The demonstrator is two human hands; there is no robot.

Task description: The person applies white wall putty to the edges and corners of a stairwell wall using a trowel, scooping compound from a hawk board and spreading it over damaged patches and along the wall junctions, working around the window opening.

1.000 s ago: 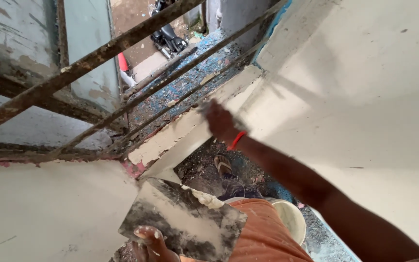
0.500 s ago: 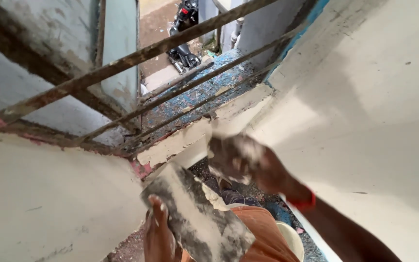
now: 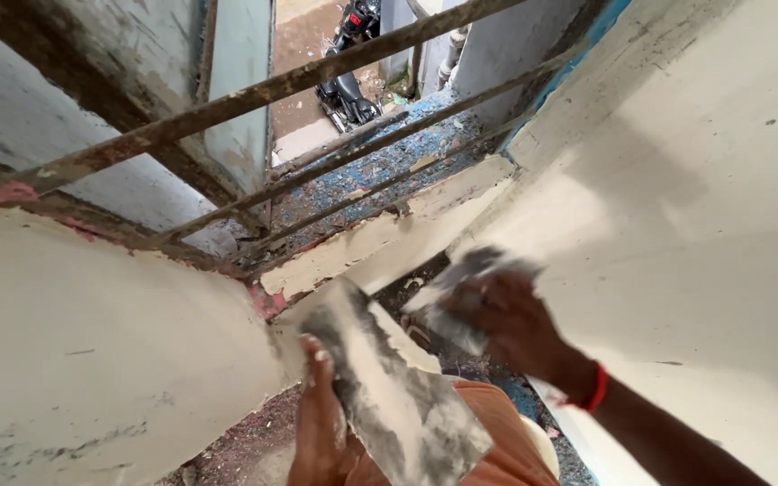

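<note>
Now | two hands: left (image 3: 319, 423), right (image 3: 513, 317); one board (image 3: 395, 394); one trowel (image 3: 461, 288)

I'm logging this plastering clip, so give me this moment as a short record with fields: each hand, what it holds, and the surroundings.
left hand: grips a flat board smeared with grey and white putty, tilted
right hand: blurred, holds a small putty blade just right of the board
wrist: red band
walls: pale plaster on the left wall and right wall
ahead: rusty window bars, a motorbike outside below
</note>
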